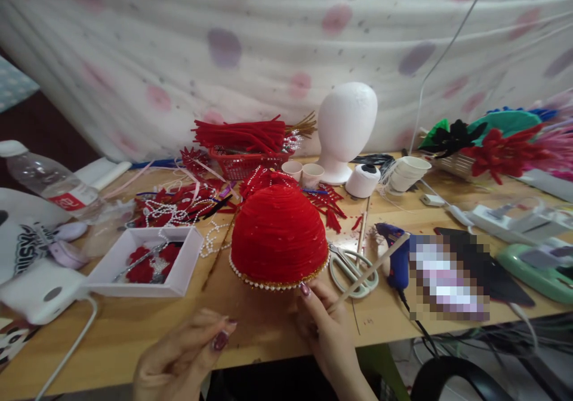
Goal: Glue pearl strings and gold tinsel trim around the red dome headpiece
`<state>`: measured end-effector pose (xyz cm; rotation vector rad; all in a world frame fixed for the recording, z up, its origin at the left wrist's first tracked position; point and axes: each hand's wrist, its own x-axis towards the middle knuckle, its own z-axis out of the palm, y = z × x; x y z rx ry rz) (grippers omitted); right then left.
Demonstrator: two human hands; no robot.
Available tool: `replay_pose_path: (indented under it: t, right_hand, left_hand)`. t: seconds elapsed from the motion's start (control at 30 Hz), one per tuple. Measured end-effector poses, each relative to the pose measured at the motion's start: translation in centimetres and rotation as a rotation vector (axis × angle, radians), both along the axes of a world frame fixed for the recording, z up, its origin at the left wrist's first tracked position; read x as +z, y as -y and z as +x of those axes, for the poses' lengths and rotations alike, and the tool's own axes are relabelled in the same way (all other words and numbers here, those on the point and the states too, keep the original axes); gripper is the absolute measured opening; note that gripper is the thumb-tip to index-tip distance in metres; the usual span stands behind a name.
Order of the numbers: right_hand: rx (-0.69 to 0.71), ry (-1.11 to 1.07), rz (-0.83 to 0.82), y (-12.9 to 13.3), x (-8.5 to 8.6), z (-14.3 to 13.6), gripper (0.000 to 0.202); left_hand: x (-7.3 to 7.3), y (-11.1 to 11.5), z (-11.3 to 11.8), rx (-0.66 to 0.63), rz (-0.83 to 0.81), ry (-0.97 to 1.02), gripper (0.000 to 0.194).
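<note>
A red dome-shaped piece (280, 237), wrapped in fuzzy cord, stands at the centre, its lower rim edged with gold trim and white pearl beads. At the rim's front right is my right hand (324, 323), its thumb against the beads and a thin pale stick (376, 267) held in its fingers, pointing up to the right. Left of it and nearer to me, my left hand (188, 350) has its thumb and fingertips pinched together, apart from the dome; whatever may be between them is too small to make out.
Scissors (353, 273) and a blue glue gun (396, 258) lie right of the dome. A white box (190, 261) with red flowers is at left. Behind stand a red basket (244, 165), paper cups (312, 175), a thread spool (363, 181) and a white foam head (347, 123).
</note>
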<state>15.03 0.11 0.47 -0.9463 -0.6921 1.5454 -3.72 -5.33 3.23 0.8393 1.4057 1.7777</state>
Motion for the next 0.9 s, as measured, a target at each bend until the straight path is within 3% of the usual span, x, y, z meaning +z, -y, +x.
replay_pose_path:
  t: [0.07, 0.17, 0.27, 0.37, 0.5, 0.77, 0.9]
  right_hand:
    - [0.0, -0.006, 0.0, 0.0, 0.2, -0.1, 0.051]
    - [0.003, -0.019, 0.004, -0.1, 0.4, -0.2, 0.055]
    - [0.009, -0.035, 0.01, -0.1, 0.4, -0.2, 0.057]
    - [0.013, -0.046, 0.011, -0.1, 0.1, -0.2, 0.055]
    - [0.006, -0.057, 0.007, -0.2, -0.2, -0.2, 0.055]
    - [-0.011, -0.089, 0.036, -0.4, -0.2, -0.6, 0.056]
    - [-0.013, -0.076, 0.057, -0.4, -0.8, -0.6, 0.053]
  left_hand:
    - [-0.7, -0.6, 0.2, -0.098, -0.004, 0.044, 0.026]
    - [-1.1, -1.7, 1.7, -0.191, -0.016, 0.169, 0.056]
    - [-0.8, -3.0, 3.4, -0.182, -0.141, 0.382, 0.038]
    - [0.0, -4.5, 4.6, -0.227, -0.17, 0.501, 0.047]
    - [0.5, -5.8, 5.4, -0.235, -0.095, 0.551, 0.041]
    - [0.2, -6.5, 5.6, -0.243, -0.044, 0.601, 0.04]
    - [0.1, -6.7, 5.9, -0.154, -0.052, 0.582, 0.039]
